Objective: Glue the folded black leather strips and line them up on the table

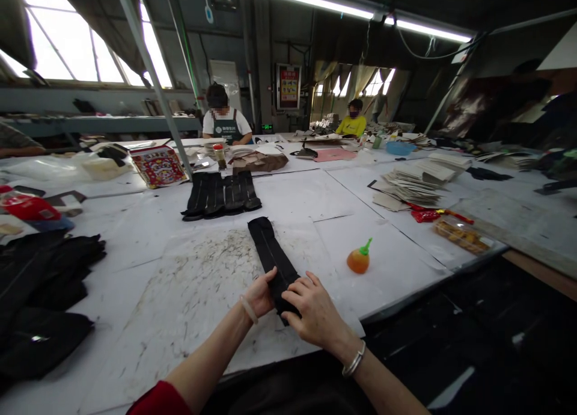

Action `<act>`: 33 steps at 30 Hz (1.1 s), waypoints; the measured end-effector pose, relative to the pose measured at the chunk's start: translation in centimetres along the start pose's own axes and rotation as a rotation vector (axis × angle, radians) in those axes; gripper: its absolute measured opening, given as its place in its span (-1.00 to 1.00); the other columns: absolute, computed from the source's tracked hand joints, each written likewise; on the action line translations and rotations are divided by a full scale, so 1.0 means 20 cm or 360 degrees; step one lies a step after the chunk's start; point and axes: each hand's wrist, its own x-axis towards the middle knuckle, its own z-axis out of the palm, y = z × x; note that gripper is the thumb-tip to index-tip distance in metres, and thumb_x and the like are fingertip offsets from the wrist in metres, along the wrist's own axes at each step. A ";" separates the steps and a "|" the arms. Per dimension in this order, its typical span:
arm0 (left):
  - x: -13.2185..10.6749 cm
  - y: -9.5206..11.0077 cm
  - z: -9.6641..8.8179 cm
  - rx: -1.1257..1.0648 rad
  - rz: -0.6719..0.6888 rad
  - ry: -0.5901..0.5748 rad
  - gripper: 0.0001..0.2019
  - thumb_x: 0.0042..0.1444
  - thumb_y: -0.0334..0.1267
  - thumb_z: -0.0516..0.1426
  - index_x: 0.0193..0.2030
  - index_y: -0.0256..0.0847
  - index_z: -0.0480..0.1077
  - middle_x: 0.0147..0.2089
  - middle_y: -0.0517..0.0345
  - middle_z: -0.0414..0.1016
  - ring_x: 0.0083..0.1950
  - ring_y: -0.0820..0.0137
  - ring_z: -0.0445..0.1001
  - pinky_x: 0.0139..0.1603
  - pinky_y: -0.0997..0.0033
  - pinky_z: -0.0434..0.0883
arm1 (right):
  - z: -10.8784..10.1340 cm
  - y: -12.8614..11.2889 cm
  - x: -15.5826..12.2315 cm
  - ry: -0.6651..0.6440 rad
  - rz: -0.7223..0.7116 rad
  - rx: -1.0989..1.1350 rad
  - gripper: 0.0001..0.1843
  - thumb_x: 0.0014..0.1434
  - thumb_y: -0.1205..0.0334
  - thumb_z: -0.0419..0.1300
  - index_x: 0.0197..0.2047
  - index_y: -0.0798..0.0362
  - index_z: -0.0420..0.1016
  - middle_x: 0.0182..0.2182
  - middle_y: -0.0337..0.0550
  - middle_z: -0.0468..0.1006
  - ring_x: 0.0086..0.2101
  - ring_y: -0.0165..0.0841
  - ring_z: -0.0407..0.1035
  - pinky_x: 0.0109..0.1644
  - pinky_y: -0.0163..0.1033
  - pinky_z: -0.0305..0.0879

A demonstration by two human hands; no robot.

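Note:
A long black strip of material [270, 252] lies on the white worktable [180, 282], running away from me. My left hand [260, 295] grips its near end from the left, fingers curled on the edge. My right hand [313, 310] pinches the same near end from the right, thumb and fingers pressed on it. Farther back lies a row of several similar black pieces [222, 195] side by side.
An orange squeeze bottle with a green tip [359, 258] stands right of the strip. Black fabric is heaped at the left [40, 295]. Paper stacks [415, 183] and a snack tray [460, 233] lie at right. Two people [225, 121] sit at the far side.

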 end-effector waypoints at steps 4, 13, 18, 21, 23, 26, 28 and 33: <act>0.01 0.00 -0.03 -0.0004 -0.0020 -0.0015 -0.59 0.24 -0.11 0.05 -0.03 -0.50 0.43 -0.20 -0.19 0.60 -0.19 0.18 0.59 -0.01 0.20 0.44 | 0.01 0.02 0.03 -0.0101 0.0007 0.0056 -0.67 0.03 0.08 0.38 -0.14 -0.01 0.53 -0.17 -0.11 0.57 -0.09 -0.15 0.36 0.07 -0.03 0.22; -0.01 -0.01 -0.03 0.0010 -0.0016 0.0071 -0.60 0.28 -0.13 0.00 -0.07 -0.52 0.42 -0.23 -0.19 0.60 -0.26 0.23 0.59 -0.08 0.27 0.45 | 0.05 0.08 0.01 -0.0171 -0.0116 0.0189 -0.77 0.09 0.29 0.33 -0.14 0.02 0.53 -0.19 -0.14 0.57 -0.11 -0.24 0.36 0.02 -0.19 0.28; -0.01 -0.02 -0.04 0.0013 -0.0033 0.0076 -0.61 0.27 -0.11 0.03 -0.07 -0.48 0.42 -0.28 -0.13 0.61 -0.32 0.23 0.58 -0.18 0.27 0.46 | 0.11 0.07 0.04 0.0034 0.0064 0.0084 -0.86 0.05 0.29 0.34 -0.27 0.03 0.51 -0.28 -0.14 0.56 -0.19 -0.22 0.37 -0.09 -0.18 0.28; -0.01 -0.02 -0.02 -0.0021 -0.0024 0.0117 -0.63 0.26 -0.13 0.03 -0.12 -0.48 0.43 -0.31 -0.13 0.60 -0.35 0.24 0.57 -0.19 0.28 0.46 | 0.19 0.07 0.06 0.0285 0.0339 0.0052 -0.89 0.08 0.34 0.27 -0.45 0.04 0.44 -0.38 -0.13 0.53 -0.25 -0.23 0.38 -0.17 -0.20 0.26; -0.01 -0.02 0.00 -0.0047 -0.0021 0.0154 -0.63 0.27 -0.14 0.01 -0.12 -0.49 0.43 -0.32 -0.15 0.60 -0.35 0.23 0.58 -0.16 0.27 0.46 | 0.23 0.08 0.07 0.0419 0.0506 0.0061 -0.83 0.11 0.39 0.21 -0.49 0.05 0.40 -0.42 -0.12 0.51 -0.29 -0.25 0.38 -0.20 -0.22 0.26; -0.02 -0.03 0.02 -0.0076 -0.0028 0.0187 -0.63 0.27 -0.13 0.01 -0.12 -0.46 0.44 -0.31 -0.15 0.61 -0.32 0.22 0.59 -0.13 0.24 0.47 | 0.29 0.11 0.07 0.0549 0.0686 0.0085 -0.83 0.09 0.38 0.21 -0.51 0.04 0.39 -0.45 -0.13 0.50 -0.33 -0.27 0.39 -0.24 -0.24 0.27; -0.04 -0.05 0.02 -0.0074 -0.0014 0.0155 -0.67 0.24 -0.12 0.07 -0.16 -0.43 0.45 -0.31 -0.13 0.61 -0.31 0.22 0.59 -0.14 0.25 0.49 | 0.31 0.12 0.07 0.0614 0.0776 0.0113 -0.85 0.06 0.37 0.21 -0.52 0.03 0.39 -0.46 -0.14 0.49 -0.37 -0.28 0.39 -0.28 -0.25 0.27; -0.04 -0.13 0.01 0.0137 0.0275 0.0124 -0.84 -0.04 -0.54 0.25 -0.27 -0.37 0.45 -0.33 -0.02 0.60 -0.35 0.30 0.58 -0.20 0.33 0.51 | 0.33 0.15 0.07 0.0745 0.0882 0.0235 -0.80 0.04 0.30 0.22 -0.58 0.00 0.35 -0.53 -0.16 0.46 -0.46 -0.28 0.36 -0.36 -0.22 0.28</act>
